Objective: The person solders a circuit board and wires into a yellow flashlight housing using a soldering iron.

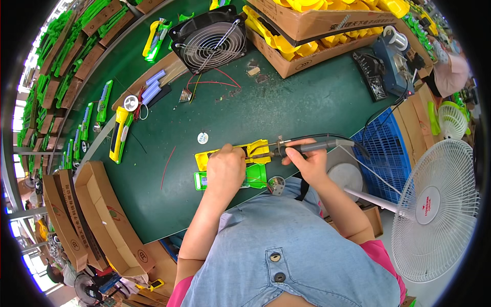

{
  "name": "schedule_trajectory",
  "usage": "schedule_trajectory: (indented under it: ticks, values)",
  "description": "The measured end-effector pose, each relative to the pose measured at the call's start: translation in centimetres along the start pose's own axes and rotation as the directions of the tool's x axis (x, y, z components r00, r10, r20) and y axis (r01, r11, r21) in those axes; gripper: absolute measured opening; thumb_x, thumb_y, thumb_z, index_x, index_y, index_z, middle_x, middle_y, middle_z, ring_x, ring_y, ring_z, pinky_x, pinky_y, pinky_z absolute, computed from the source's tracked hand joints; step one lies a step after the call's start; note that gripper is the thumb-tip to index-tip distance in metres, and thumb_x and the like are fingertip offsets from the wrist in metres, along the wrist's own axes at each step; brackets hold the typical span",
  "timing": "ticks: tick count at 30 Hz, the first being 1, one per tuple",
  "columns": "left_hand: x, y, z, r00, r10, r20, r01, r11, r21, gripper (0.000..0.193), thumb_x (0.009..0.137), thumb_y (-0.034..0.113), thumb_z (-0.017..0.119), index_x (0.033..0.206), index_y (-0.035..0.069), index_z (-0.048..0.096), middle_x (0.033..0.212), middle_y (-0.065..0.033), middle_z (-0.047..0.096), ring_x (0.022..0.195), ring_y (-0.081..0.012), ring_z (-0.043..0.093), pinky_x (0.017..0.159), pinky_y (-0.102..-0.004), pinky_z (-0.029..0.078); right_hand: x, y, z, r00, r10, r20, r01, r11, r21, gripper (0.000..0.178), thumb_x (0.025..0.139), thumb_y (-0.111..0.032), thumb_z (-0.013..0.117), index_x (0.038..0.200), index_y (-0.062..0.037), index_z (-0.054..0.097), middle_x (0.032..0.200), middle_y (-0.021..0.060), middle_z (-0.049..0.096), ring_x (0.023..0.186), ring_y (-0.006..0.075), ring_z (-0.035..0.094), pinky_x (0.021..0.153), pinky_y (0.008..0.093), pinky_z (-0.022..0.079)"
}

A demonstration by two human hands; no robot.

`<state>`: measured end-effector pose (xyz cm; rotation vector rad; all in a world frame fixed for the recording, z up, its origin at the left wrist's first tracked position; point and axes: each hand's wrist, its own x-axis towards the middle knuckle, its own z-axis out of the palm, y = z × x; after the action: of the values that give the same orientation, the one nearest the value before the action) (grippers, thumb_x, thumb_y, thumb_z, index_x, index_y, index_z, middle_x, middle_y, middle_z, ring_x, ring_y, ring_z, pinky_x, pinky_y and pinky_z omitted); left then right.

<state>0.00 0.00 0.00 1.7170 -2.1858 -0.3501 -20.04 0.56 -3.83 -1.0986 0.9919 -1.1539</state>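
Observation:
A yellow flashlight shell half (261,148) lies open on the green bench, its far end passing under my left hand (226,165). The fingers of that hand are closed over the shell, and whatever they pinch is hidden beneath them. In my right hand (311,163) is a soldering iron (313,147), pointing left with its tip over the yellow shell's right part. A thin metal feed tube runs along the iron. Just nearer to me lies a green shell half (255,176), partly behind my left wrist. A round silver lamp reflector (276,185) sits by its right end, joined by a wire.
A black fan (209,41) stands at the back, near boxes of yellow shells (296,64). Finished-looking flashlights (120,134) and purple cells (152,87) lie left. At right are a blue soldering unit (391,56), blue crate (381,148) and white fan (429,204).

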Motion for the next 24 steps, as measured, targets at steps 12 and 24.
schedule_trajectory:
  ticks: [12,24]
  values:
    - [0.0,0.3,0.0,1.0,-0.007,-0.009,0.007,1.0,0.02,0.003,0.067,0.005,0.059,0.065,0.003,0.06,0.066,-0.0123,0.054,0.058,-0.0282,0.058,0.056,-0.0376,0.047,-2.2,-0.4,2.4,0.935,-0.263,0.237,0.341,0.847,-0.407,0.047,0.073,-0.01,0.069,0.112,-0.004,0.043,0.114,0.0123,0.058,0.108,0.0209,0.055,0.105,0.0474,0.025]
    - [-0.3,0.2,0.0,1.0,-0.025,-0.009,0.025,1.0,0.002,0.002,0.066,0.004,0.061,0.066,0.002,0.06,0.066,-0.013,0.054,0.058,-0.0298,0.058,0.056,-0.0386,0.047,-2.1,0.0,3.1,0.913,-0.232,0.334,0.372,0.81,-0.454,0.079,0.06,-0.011,0.077,0.126,-0.0066,0.033,0.118,0.0146,0.05,0.109,0.0303,0.05,0.106,0.0523,0.021]
